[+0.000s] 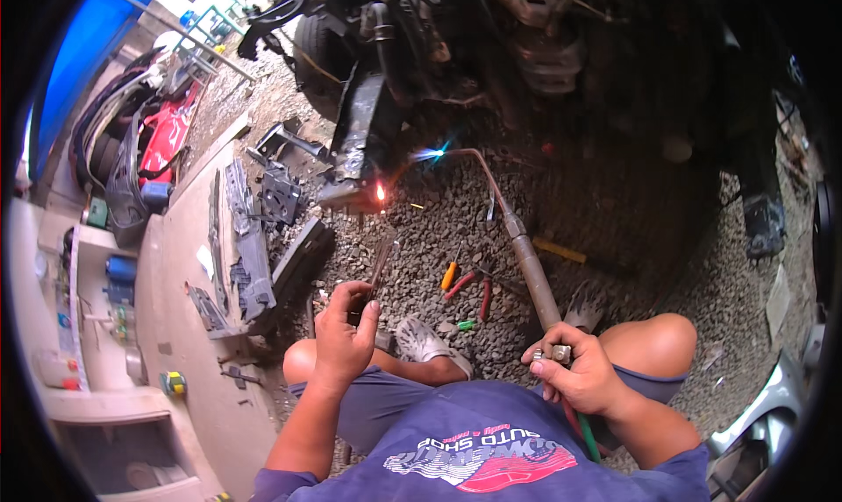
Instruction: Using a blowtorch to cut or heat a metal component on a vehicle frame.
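My right hand (574,368) is closed around the valve end of a long gas torch (532,270), its thumb by the metal knobs. The torch's bent copper-coloured neck reaches up and left, and a blue-white flame (430,154) burns at its tip. An orange glow (381,192) shows at the lower edge of a dark metal vehicle part (358,134), left of the flame. In front of my left knee, my left hand (346,328) is closed on a thin metal tool (383,258), which points up toward the glow. Its lower end is hidden in my fingers.
On the gravel lie an orange-handled screwdriver (451,274), red-handled pliers (485,297) and a yellow stick (560,250). Broken dark panels (254,274) lie to the left. Overhead is a vehicle underside (535,55). A red hose (571,417) and a green hose (588,438) hang by my right thigh.
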A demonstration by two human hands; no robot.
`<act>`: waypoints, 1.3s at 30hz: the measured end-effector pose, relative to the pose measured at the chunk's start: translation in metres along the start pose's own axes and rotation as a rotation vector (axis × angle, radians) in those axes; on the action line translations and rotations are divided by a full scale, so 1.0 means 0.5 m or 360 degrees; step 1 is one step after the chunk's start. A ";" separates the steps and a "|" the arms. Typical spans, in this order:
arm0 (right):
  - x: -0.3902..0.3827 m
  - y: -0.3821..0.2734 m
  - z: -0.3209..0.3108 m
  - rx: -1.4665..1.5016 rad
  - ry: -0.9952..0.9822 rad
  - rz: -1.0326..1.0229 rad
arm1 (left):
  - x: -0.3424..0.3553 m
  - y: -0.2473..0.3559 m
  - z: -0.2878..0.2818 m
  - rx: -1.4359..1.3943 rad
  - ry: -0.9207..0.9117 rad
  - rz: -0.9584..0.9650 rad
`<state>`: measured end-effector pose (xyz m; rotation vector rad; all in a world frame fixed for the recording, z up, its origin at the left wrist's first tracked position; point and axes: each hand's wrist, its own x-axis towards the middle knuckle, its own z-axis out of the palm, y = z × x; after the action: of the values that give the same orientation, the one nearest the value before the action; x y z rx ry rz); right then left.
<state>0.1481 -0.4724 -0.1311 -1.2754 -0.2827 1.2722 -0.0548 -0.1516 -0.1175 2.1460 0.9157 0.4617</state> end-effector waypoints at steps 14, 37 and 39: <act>0.039 0.113 -0.054 -0.0314 0.0132 -0.0291 | 0.063 0.209 0.027 -0.0265 -0.0618 0.0592; -0.002 0.081 0.061 -0.0215 0.0135 -0.0304 | -0.019 0.019 -0.054 -0.0415 -0.0351 0.0391; -0.002 0.068 0.071 -0.0272 0.0113 -0.0309 | -0.084 -0.053 -0.066 -0.0655 -0.0310 0.0075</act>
<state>0.1021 -0.4613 -0.1457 -1.3989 -0.4611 1.0528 -0.1145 -0.1537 -0.1171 1.8009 0.6020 0.4146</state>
